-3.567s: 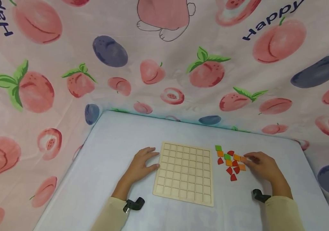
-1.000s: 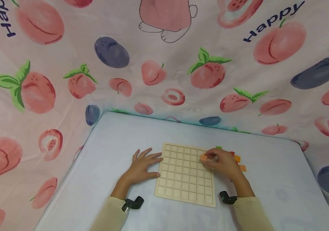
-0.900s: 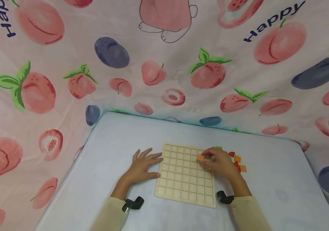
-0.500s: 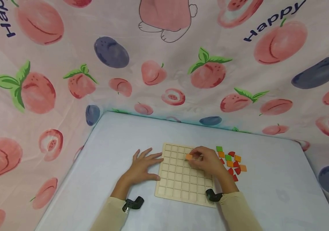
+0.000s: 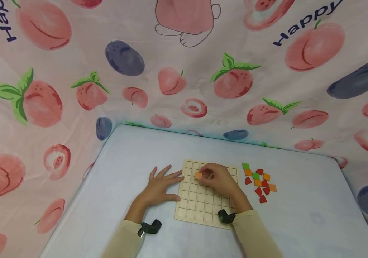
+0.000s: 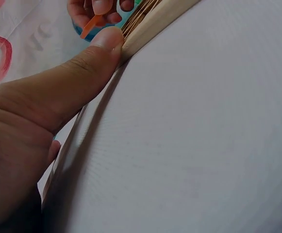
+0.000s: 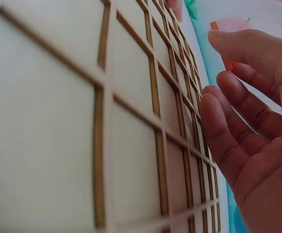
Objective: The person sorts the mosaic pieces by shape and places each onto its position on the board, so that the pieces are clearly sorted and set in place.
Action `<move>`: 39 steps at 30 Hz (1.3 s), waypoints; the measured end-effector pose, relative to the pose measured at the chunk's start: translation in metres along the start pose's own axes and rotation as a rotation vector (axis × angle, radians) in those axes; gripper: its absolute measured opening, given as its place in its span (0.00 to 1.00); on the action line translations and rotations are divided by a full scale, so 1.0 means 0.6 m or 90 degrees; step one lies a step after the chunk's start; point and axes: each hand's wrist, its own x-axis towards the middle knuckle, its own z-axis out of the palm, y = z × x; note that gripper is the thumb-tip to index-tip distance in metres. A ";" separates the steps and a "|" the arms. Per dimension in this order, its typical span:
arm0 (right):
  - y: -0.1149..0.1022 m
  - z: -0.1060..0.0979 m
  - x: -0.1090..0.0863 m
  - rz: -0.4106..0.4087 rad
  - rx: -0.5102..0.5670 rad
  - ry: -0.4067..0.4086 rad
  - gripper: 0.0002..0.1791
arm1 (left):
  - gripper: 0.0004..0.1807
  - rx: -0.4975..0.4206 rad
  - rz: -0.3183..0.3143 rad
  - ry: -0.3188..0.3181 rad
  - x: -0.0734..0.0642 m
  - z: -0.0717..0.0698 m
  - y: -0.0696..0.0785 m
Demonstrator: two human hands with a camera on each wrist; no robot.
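Note:
A pale wooden grid board (image 5: 195, 205) with square cells lies on the table. My right hand (image 5: 217, 178) is over its upper left part and pinches an orange square tile (image 5: 198, 175) between thumb and fingers. In the right wrist view the tile (image 7: 227, 62) shows edge-on, held apart from the grid. My left hand (image 5: 160, 188) is spread at the board's left edge, its fingertips touching the rim. The left wrist view shows the left thumb (image 6: 77, 73) against the board's side, with the held orange tile (image 6: 90, 27) beyond it.
Right of the board lie loose flat tiles: green squares (image 5: 245, 166), orange squares (image 5: 266, 177) and red quarter-round pieces (image 5: 263, 199). A white cloth covers the table (image 5: 132, 150). Fruit-printed fabric (image 5: 184, 82) hangs behind and at the left.
My right hand has picked up an orange tile from the loose pieces and carried it leftward over the board. The left hand has spread its fingers but stays at the board's left edge.

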 end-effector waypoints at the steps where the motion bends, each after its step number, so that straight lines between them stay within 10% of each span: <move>1: -0.001 0.003 0.002 -0.002 0.004 -0.002 0.14 | 0.44 0.000 0.000 -0.003 0.000 0.000 0.000; 39: -0.020 0.056 0.044 0.078 -0.055 -0.029 0.14 | 0.44 0.012 0.011 0.001 -0.001 -0.002 0.000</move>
